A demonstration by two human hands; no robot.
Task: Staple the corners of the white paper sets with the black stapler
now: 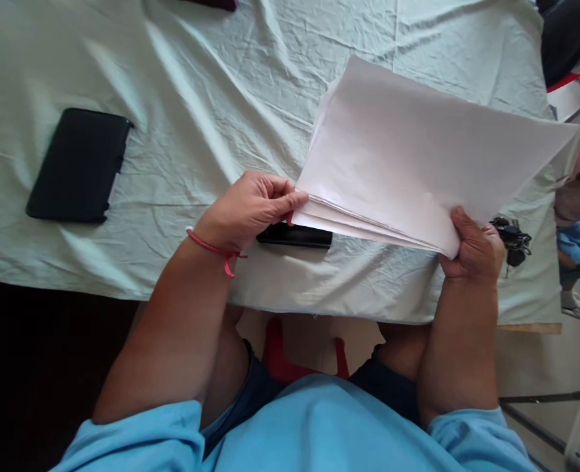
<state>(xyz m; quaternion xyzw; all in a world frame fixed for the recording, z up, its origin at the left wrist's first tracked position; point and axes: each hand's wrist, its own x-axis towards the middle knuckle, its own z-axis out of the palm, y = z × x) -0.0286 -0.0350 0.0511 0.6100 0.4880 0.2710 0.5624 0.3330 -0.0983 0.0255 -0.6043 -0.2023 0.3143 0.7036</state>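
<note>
Both my hands hold a stack of white paper sheets (407, 144) just above the cloth-covered table. My left hand (260, 206), with a red string round its wrist, pinches the near left corner between thumb and fingers. On the near right side my right hand (476, 246) grips the stack, thumb on top and the other fingers mostly hidden. Along the near edge the sheets are slightly fanned apart. A black oblong object (299, 236) lies on the cloth under the left corner, partly covered by my hand and the paper.
A flat black case (80, 165) lies on the pale green tablecloth (196, 98) at left. A bunch of keys (514, 241) is just right of my right hand. At the far edge of view is a dark red object (215, 3). The table's front edge runs near my lap.
</note>
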